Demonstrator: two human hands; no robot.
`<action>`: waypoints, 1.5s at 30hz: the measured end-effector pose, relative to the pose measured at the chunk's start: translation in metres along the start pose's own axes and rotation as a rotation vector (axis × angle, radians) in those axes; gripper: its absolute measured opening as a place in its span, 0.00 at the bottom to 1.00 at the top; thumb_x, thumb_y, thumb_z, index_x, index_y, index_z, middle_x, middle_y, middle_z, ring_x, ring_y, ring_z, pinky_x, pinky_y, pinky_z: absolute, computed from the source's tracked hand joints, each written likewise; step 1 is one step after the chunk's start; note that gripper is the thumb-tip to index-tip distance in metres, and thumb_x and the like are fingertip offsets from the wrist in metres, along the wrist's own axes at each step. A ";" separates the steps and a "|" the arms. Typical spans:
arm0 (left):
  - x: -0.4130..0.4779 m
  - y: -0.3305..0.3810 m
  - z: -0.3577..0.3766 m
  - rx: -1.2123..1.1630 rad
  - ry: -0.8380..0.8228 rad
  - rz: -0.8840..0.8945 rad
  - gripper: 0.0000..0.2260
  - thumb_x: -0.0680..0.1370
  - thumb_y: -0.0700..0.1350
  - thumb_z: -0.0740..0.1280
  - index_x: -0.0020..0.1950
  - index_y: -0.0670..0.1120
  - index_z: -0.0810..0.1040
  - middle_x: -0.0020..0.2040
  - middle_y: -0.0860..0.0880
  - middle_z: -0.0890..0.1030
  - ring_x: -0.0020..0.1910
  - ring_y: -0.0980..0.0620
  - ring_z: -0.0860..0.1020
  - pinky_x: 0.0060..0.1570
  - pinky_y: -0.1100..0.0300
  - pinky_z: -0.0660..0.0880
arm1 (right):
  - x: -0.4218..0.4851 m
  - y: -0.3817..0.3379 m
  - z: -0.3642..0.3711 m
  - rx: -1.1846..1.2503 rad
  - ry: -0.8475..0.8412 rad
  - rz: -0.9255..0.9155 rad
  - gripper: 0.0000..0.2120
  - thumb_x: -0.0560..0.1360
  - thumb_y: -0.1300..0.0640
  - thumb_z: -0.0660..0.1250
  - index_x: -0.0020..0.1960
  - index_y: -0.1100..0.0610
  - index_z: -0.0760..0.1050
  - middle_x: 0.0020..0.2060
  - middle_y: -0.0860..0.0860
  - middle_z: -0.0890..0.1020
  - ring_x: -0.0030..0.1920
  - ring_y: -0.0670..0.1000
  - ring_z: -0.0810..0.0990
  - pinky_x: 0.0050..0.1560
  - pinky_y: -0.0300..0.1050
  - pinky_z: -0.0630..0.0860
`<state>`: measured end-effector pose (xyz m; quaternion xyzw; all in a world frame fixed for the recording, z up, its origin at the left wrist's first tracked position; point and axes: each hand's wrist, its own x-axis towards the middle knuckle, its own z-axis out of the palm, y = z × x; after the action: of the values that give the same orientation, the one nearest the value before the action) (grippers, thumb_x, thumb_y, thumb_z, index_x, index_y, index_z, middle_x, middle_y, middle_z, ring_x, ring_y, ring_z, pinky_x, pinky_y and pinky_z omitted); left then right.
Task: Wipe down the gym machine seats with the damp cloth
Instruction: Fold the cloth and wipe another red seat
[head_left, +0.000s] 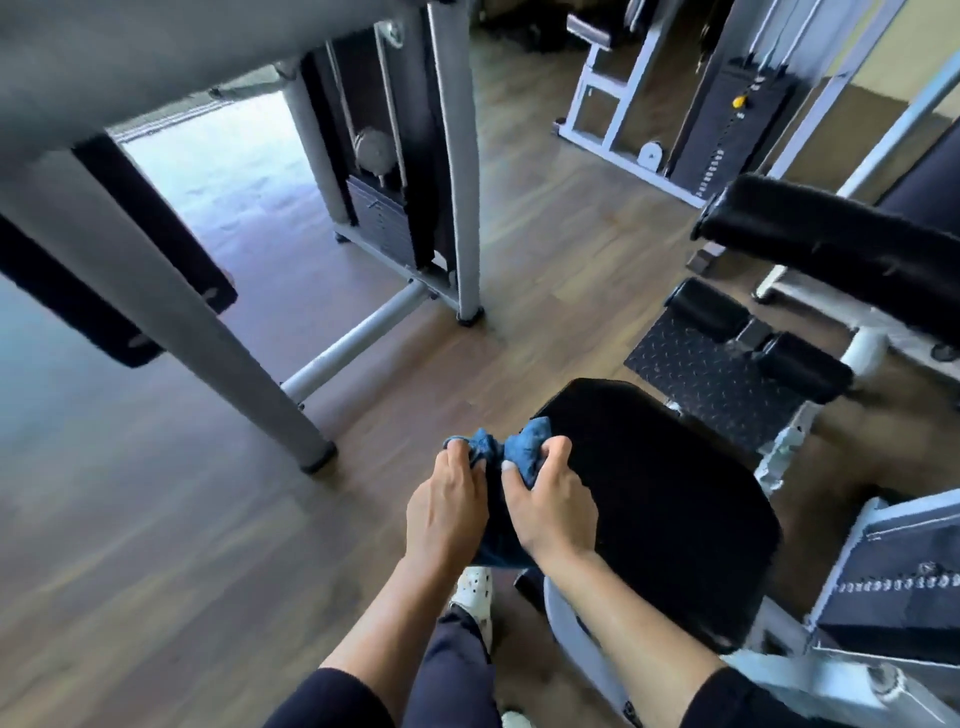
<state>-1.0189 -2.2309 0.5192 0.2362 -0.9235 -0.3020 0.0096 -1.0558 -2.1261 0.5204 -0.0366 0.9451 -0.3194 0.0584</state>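
- We see the blue cloth (524, 449) bunched between both hands, over the near left edge of the black seat (675, 499), low in the middle of the view.
- The left hand (447, 512) grips the left end of the cloth. Its fingers (457, 452) are curled tight round a wad of fabric, knuckles up.
- The right hand (553, 506) grips the right end just beside it. Its fingers (558, 449) are curled the same way, and its thumb presses on the fold between the 2 hands.
- The 2 hands are nearly touching, and a darker part of the cloth hangs below them toward the wooden floor (156, 545).
- We judge this to be a 2-handed hold for wringing or refolding the cloth into a pad, since neither palm lies flat on the padding.
- We cannot tell whether the cloth touches the seat or hangs just off its edge.
- The wide top of the seat lies to the right of the hands. From here we expect a wiping stroke would run right and far across it.
- Far right we see a black padded bar (831, 244), which probably needs wiping too.
- At far left stands a grey machine (457, 171).
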 end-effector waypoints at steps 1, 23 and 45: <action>-0.017 -0.008 -0.006 0.001 0.033 -0.035 0.12 0.82 0.51 0.53 0.57 0.44 0.67 0.53 0.45 0.76 0.49 0.37 0.77 0.44 0.49 0.72 | -0.015 -0.005 0.002 -0.015 -0.023 -0.037 0.16 0.76 0.45 0.60 0.54 0.55 0.61 0.46 0.55 0.82 0.44 0.61 0.80 0.38 0.48 0.72; -0.317 -0.248 -0.159 -0.043 0.547 -0.693 0.11 0.81 0.49 0.55 0.58 0.42 0.68 0.56 0.44 0.77 0.50 0.37 0.77 0.43 0.50 0.69 | -0.325 -0.192 0.138 -0.125 -0.617 -0.638 0.25 0.72 0.44 0.64 0.62 0.56 0.62 0.54 0.56 0.81 0.55 0.60 0.78 0.53 0.50 0.71; -0.374 -0.582 -0.347 -0.039 0.646 -0.811 0.12 0.81 0.46 0.56 0.58 0.40 0.70 0.52 0.39 0.78 0.47 0.36 0.79 0.43 0.47 0.73 | -0.498 -0.451 0.388 -0.241 -0.708 -0.806 0.22 0.72 0.44 0.62 0.58 0.56 0.63 0.47 0.54 0.82 0.49 0.59 0.79 0.45 0.47 0.67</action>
<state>-0.3803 -2.6687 0.5224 0.6561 -0.7018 -0.2103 0.1809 -0.4965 -2.6636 0.5319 -0.5075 0.8087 -0.1743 0.2411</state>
